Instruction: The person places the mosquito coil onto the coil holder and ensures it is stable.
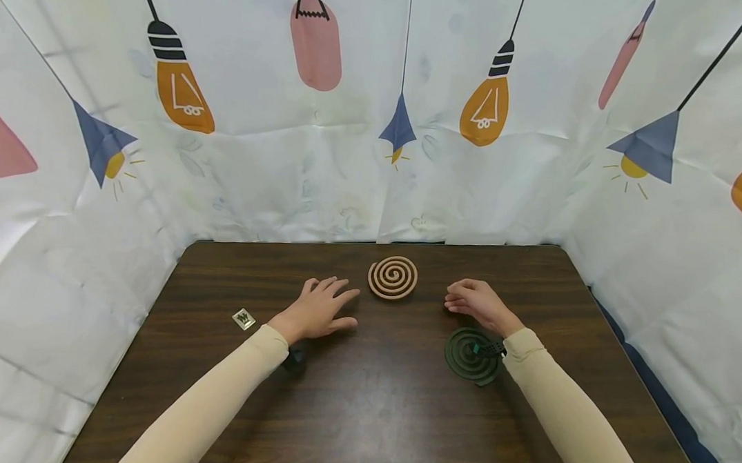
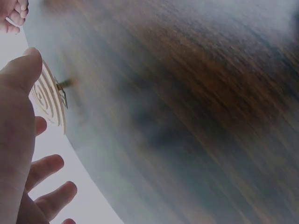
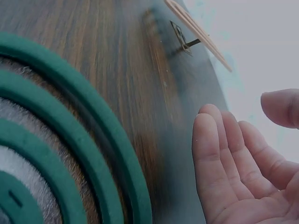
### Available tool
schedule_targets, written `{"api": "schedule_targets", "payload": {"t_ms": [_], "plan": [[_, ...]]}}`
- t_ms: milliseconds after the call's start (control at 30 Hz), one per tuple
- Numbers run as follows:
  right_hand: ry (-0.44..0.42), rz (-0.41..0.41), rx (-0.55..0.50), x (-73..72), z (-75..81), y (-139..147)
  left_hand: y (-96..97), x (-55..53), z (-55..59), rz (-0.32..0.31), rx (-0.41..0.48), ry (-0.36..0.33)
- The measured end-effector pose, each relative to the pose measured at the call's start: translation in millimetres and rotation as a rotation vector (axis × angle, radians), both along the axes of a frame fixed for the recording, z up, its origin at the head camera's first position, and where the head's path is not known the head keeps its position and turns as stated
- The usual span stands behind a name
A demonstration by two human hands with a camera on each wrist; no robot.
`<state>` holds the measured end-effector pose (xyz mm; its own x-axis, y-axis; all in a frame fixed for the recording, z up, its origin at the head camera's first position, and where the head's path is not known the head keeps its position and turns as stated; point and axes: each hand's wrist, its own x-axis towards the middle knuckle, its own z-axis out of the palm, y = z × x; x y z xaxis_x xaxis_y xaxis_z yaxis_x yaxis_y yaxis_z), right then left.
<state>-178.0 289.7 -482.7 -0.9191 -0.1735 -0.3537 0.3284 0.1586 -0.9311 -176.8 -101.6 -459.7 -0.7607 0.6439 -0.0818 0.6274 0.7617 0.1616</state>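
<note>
My left hand (image 1: 321, 307) is over the table with its fingers spread, holding nothing. Just beyond its fingertips is a tan mosquito coil (image 1: 395, 275). The right wrist view shows that coil from the side, tilted and raised on a small metal stand (image 3: 181, 37). On the coil's other side my right hand (image 1: 481, 305) hovers with fingers loosely bent and nothing in them; its thumb stands apart from the fingers in the right wrist view. Below the right wrist is a green mosquito coil (image 1: 463, 358), partly covered by the wrist camera.
A second small metal stand (image 1: 243, 318) lies flat on the brown wood-grain table (image 1: 362, 424), left of my left hand. White curtains (image 1: 243, 177) printed with lamps hang along the table's back and sides.
</note>
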Motion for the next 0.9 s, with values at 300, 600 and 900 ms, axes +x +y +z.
{"api": "schedule_targets", "payload": {"t_ms": [300, 600, 900], "plan": [[0.034, 0.021, 0.058, 8.2, -0.7, 7, -9.3, 3.4, 8.5, 0.007, 0.001, 0.031], [0.076, 0.045, 0.130, 15.6, -1.1, 15, -22.8, 4.7, 13.6, 0.022, 0.018, 0.063], [0.111, 0.050, 0.191, 21.7, -0.9, 19, -40.7, 5.1, 22.8, 0.061, 0.029, 0.100]]}}
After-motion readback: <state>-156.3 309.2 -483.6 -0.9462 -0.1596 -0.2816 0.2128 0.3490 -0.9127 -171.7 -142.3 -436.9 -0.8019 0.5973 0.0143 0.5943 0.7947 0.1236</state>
